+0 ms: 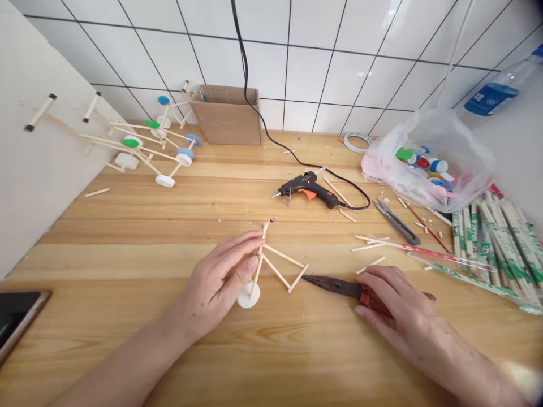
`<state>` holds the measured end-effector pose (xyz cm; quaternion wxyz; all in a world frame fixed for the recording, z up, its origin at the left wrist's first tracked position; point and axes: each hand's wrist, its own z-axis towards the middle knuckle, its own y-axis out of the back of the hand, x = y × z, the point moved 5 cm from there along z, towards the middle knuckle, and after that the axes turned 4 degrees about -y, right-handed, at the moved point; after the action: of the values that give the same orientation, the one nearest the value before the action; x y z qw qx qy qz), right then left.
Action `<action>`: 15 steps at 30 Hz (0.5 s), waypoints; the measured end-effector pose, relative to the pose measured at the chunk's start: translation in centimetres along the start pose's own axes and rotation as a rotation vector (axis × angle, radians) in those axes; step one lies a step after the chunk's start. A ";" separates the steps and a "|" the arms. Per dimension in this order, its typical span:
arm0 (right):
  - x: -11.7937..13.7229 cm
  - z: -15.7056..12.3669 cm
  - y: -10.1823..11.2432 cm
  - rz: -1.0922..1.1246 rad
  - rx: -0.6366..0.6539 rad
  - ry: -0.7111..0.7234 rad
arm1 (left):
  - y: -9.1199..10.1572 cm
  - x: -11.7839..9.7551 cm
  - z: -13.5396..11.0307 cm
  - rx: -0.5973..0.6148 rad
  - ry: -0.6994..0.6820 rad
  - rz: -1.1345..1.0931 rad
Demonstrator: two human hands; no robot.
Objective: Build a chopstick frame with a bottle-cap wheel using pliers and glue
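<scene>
My left hand (pixel 227 277) pinches the upright of a small bicycle model (pixel 278 271) made of thin wooden sticks. A white bottle cap (pixel 248 295) forms the wheel at its near end, and a short crosspiece closes the frame on the right. My right hand (pixel 401 308) is closed around the red handles of long-nose pliers (pixel 335 285) lying low over the table. The dark jaws of the pliers point left, with their tip close to the crosspiece; whether they touch it I cannot tell.
Behind my hands lies a black glue gun (pixel 307 187) with its cord. Snips (pixel 394 221), cut sticks and packed chopsticks (pixel 500 243) are on the right, by a bag of caps (pixel 428 161). Finished stick models (pixel 148 141) and a cardboard box (pixel 227 116) stand back left; a phone (pixel 21 319) lies front left.
</scene>
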<state>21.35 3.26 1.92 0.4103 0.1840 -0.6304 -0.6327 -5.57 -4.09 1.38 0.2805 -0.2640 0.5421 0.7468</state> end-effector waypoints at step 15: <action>0.3 0.1 0.0 -0.045 0.029 0.029 | -0.1 -0.3 -0.2 0.020 -0.029 0.000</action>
<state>21.07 3.09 2.04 0.4026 0.2134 -0.6293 -0.6296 -5.29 -4.26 1.46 0.2910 -0.2506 0.5453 0.7451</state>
